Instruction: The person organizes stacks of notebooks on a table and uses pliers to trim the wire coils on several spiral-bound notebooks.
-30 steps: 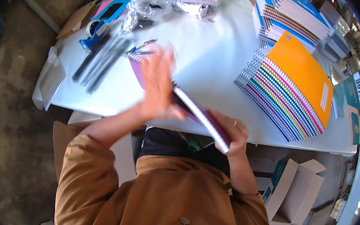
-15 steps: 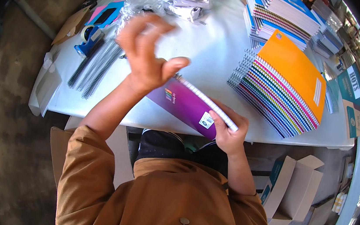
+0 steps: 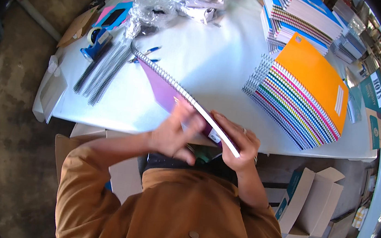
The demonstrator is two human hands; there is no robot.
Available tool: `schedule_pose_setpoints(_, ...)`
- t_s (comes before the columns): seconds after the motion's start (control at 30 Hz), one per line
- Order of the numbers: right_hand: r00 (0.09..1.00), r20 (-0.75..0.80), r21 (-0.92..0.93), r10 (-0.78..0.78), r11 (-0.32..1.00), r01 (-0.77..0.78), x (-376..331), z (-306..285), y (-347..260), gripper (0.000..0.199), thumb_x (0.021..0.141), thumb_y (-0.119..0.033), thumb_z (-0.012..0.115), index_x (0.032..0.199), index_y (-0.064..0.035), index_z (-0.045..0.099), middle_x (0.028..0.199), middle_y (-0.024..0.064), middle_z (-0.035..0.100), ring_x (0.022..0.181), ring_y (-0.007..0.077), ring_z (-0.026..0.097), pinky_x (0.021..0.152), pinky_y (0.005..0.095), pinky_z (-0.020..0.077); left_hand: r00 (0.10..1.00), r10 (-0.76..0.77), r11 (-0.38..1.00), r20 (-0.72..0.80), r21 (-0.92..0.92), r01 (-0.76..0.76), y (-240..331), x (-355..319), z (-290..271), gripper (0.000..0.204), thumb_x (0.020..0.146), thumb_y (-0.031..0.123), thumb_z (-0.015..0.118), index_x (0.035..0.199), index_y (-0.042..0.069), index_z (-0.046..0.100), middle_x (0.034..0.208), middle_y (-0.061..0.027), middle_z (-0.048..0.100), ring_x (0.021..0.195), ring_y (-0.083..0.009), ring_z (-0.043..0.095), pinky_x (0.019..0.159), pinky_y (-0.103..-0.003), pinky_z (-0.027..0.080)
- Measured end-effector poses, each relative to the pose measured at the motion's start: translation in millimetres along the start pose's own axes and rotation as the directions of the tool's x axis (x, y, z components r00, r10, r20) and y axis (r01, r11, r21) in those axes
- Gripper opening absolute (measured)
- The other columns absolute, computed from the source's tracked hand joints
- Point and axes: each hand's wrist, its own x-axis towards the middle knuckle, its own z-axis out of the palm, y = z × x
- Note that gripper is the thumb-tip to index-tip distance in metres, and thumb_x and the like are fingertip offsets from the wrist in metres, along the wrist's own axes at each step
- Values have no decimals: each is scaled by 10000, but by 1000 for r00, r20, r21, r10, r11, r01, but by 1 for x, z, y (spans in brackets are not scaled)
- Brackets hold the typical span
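A purple spiral notebook is held on a slant above the table's near edge, its wire-bound spine turned up and a wire coil sticking out at the far end. My right hand grips its near end, thumb on one side and fingers on the other. Close to the purple cover is my left hand, open, fingers spread and slightly blurred; whether its fingertips touch the cover I cannot tell. Just past the coil's end lies a blue-handled plier-like tool, partly hidden by the notebook.
To the right stands a tall stack of spiral notebooks with an orange cover on top, blue notebooks behind it. Loose wire coils and a blue tape dispenser lie left. Crumpled plastic sits behind; an open carton is below right.
My left hand has dropped from the coil's far end to beside the cover near my body. The notebook has tilted so more of its spine shows; my right hand still grips it.
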Motion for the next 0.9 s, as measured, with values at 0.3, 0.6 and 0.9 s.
schedule_pose_setpoints(0.3,990,-5,-103,-144,984,142,2,3,2,315,737,14,659,1046,67,634,980,188,676,882,291,682,734,333,553,985,172,972,4,161,-171,28,5,2,1089,728,806,408,1381,-52,256,1297,-329,280,1271,-536,215,1064,-623,84)
schedule_pose_setpoints(0.6,989,23,-110,-149,983,150,3,9,0,335,714,29,660,1046,64,625,987,179,671,900,294,675,756,354,544,986,86,995,-140,68,-77,18,-29,35,1231,613,817,537,1381,-89,216,1406,-327,240,1333,-494,159,1075,-590,45)
schedule_pose_setpoints(0.9,995,-34,-3,-90,996,90,3,8,9,434,680,48,639,1113,43,611,1046,181,656,934,290,665,771,342,544,970,229,959,81,-192,-210,40,-8,29,1054,706,752,543,1379,-24,307,1402,-305,263,1323,-554,95,1048,-643,95)
